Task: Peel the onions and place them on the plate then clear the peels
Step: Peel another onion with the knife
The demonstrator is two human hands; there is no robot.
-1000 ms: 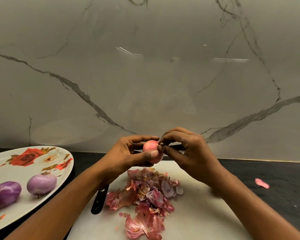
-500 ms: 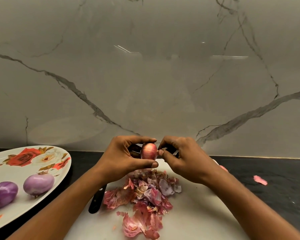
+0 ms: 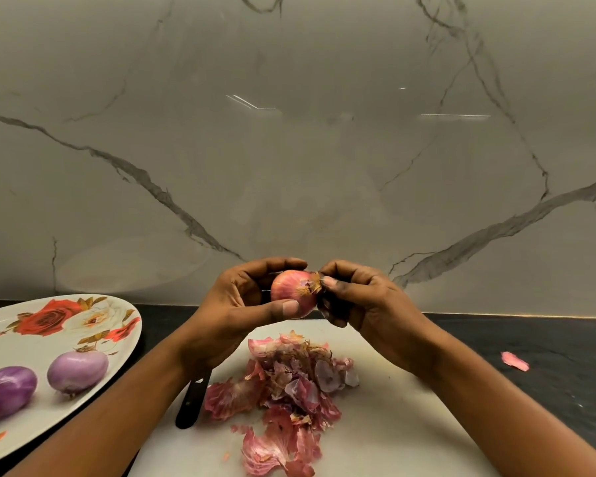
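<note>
A: What is going on right now?

B: Peeling, I think. The small round pink-red onion point(image 3: 293, 292) is held up in the air. It is over the back edge of the flat white cutting board point(image 3: 393, 425), near the middle of the dark counter point(image 3: 547, 339). Its shiny dry skin is not off yet.

A: What holds it?

B: The left hand point(image 3: 241, 315) is curled round it, thumb in front and fingers over the top. The right hand point(image 3: 362, 301) pinches the brown dry tip at the onion's end with thumb and finger.

A: What comes next?

B: I guess a soft pull on that tip, so the skin tears off in a strip. The left hand must grip well or the onion may slip.

A: Is much done?

B: Two smooth purple peeled onions point(image 3: 77, 371) sit on the white oval plate with red roses point(image 3: 83, 325), by the counter's left edge. A heap of pink papery peels point(image 3: 289, 383) lies on the board. One small pink peel point(image 3: 515, 360) lies near the right edge. Those need clearing later.
</note>
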